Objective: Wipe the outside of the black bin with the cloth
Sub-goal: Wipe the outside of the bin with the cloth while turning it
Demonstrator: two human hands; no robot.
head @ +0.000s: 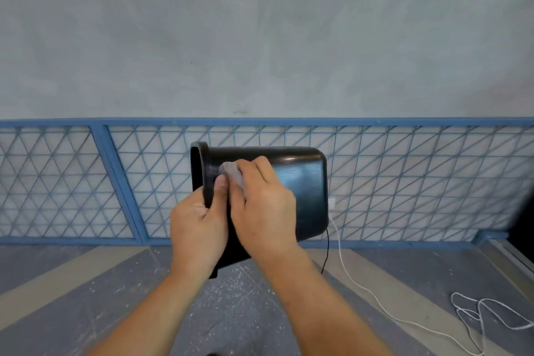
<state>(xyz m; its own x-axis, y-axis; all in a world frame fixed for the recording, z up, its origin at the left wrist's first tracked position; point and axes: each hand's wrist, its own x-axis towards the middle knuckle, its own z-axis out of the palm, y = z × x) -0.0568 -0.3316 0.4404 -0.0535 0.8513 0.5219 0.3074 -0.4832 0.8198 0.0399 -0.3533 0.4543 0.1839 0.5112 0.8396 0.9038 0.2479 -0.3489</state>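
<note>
The black bin (300,182) is held up on its side, its open mouth to the left. The left hand (196,225) grips the rim, thumb over the outer edge. Just right of that grip, the right hand (260,211) presses a grey cloth (231,172), apparently crumpled, against the bin's wall.

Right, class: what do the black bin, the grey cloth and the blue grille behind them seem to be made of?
Black bin: probably smooth moulded plastic; glossy highlights, rounded corners.
Grey cloth: soft, matte fabric, bunched under the right hand; weave unclear.
Blue grille: likely painted metal; thin straight bars.
</note>
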